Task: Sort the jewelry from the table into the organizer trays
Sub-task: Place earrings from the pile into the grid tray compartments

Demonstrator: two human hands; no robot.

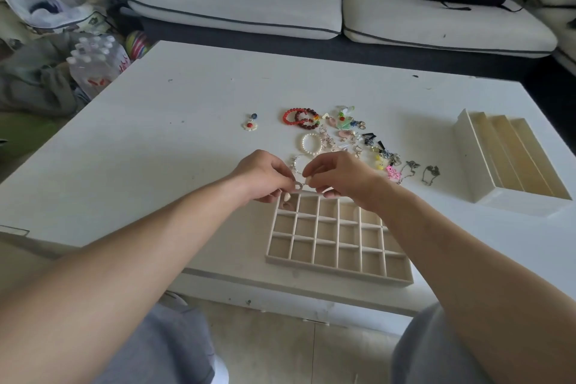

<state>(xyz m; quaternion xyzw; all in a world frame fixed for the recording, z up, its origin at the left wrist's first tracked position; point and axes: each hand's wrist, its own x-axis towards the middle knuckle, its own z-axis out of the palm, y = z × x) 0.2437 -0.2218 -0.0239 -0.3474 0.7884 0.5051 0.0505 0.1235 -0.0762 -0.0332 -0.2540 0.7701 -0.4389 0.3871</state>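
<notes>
Lying close to the table's near edge, the grid tray sits squarely in front of the person, probably so that each small cell is an easy reach. Most of the cells that show look bare. The far-left corner cell holds what seems to be a pale piece or two, though they are too small to name.

Just above that corner the two hands meet. The left hand and the right hand both have their fingers curled in, and each pinches one side of a small metal piece. It looks like a ring or a clasp, but I cannot tell which. Holding it from both sides suggests the person is undoing or straightening it before dropping it in, and the corner cell below looks like the likely target.

Beyond the hands, the unsorted jewelry lies loose on the table: a pearl bracelet, then red bead bracelets, with mixed charms and earrings tangled beside them. A flower charm lies apart to the left, and thin chains trail off to the right. Most of the sorting appears to be ahead.

To the far right stands a stepped tray with long slots, a shape better suited to chains and bracelets than the small cells are. Farthest back is a pale sofa.
</notes>
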